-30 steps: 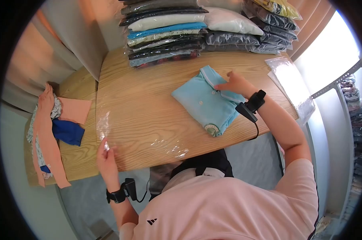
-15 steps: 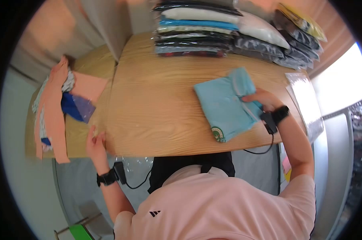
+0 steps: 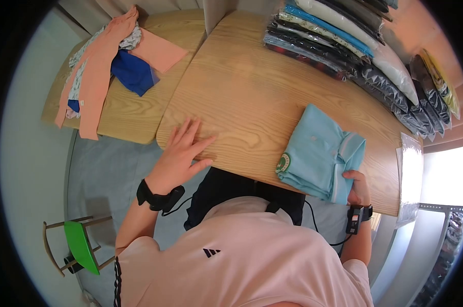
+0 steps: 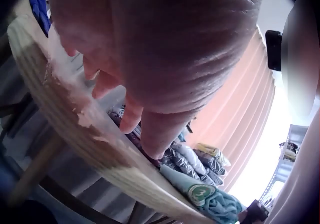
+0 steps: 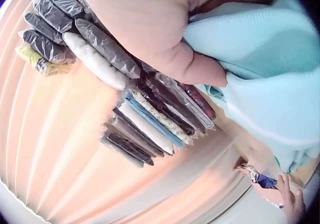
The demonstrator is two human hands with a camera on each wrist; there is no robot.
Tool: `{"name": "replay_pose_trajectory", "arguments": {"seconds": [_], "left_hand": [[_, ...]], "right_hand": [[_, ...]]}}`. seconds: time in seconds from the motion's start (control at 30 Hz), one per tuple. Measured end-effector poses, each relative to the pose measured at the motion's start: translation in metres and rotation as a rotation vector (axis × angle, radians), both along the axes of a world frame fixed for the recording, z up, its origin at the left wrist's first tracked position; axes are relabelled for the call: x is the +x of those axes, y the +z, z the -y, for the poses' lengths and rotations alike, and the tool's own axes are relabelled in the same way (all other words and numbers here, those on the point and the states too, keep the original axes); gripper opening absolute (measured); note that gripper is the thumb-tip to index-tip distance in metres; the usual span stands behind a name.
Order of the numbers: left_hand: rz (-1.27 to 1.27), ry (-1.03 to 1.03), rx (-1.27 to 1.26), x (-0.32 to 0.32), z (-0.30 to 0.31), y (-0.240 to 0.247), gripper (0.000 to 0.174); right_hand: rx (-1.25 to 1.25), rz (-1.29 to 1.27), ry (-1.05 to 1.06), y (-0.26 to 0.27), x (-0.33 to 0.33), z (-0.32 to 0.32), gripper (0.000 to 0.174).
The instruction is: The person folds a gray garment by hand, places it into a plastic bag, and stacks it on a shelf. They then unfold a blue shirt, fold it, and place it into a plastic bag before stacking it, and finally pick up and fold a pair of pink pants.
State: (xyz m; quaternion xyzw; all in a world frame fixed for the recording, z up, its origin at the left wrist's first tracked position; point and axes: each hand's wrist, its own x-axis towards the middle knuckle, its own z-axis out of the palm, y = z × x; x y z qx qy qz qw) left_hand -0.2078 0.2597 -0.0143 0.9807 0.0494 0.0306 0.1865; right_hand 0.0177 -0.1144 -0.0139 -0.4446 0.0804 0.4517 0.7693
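Observation:
A folded light-blue polo shirt (image 3: 315, 151), with a round green badge (image 3: 283, 163) at one corner, lies at the front right of the wooden table. My right hand (image 3: 359, 187) grips it beside the collar (image 3: 350, 148). In the right wrist view the thumb lies over the cloth (image 5: 270, 94) and the other fingers are hidden behind it. My left hand (image 3: 176, 159) is spread over the table's front edge, its fingers apart and holding nothing. The left wrist view shows those fingers (image 4: 132, 116) pointing down toward the wood.
Peach, patterned and blue garments (image 3: 101, 66) lie on the side table at left. Stacks of bagged clothes (image 3: 333, 46) line the back right. Clear plastic bags (image 3: 410, 179) lie at the right edge. A green chair (image 3: 82, 248) stands on the floor at left.
The left hand has let go of the clear plastic it held and spread its fingers at the table edge. The right hand has turned the polo shirt and drawn it toward the front edge.

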Motion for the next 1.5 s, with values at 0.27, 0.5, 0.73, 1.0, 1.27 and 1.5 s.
{"name": "replay_pose_trajectory", "arguments": {"seconds": [0.27,0.5,0.73,1.0,1.27,1.5], "left_hand": [[0.031,0.097,0.028,0.007,0.003,-0.012,0.05],[-0.035,-0.032,0.112,0.003,0.018,-0.006,0.055],[0.079,0.07,0.002,0.005,0.017,-0.02,0.059],[0.08,0.023,0.19,0.006,0.018,-0.014,0.065],[0.079,0.035,0.131,0.011,0.013,-0.015,0.064],[0.056,0.051,0.146,0.01,0.015,-0.017,0.067]], "right_hand": [[-0.01,-0.009,0.128,-0.01,-0.006,-0.005,0.061],[-0.021,0.058,0.06,-0.018,-0.014,-0.005,0.063],[0.099,0.048,-0.026,-0.025,-0.024,-0.011,0.062],[0.136,0.047,-0.061,-0.034,-0.027,-0.012,0.065],[0.145,0.041,-0.136,-0.036,-0.031,-0.011,0.066],[0.15,0.027,-0.145,-0.043,-0.03,-0.007,0.068]]}}
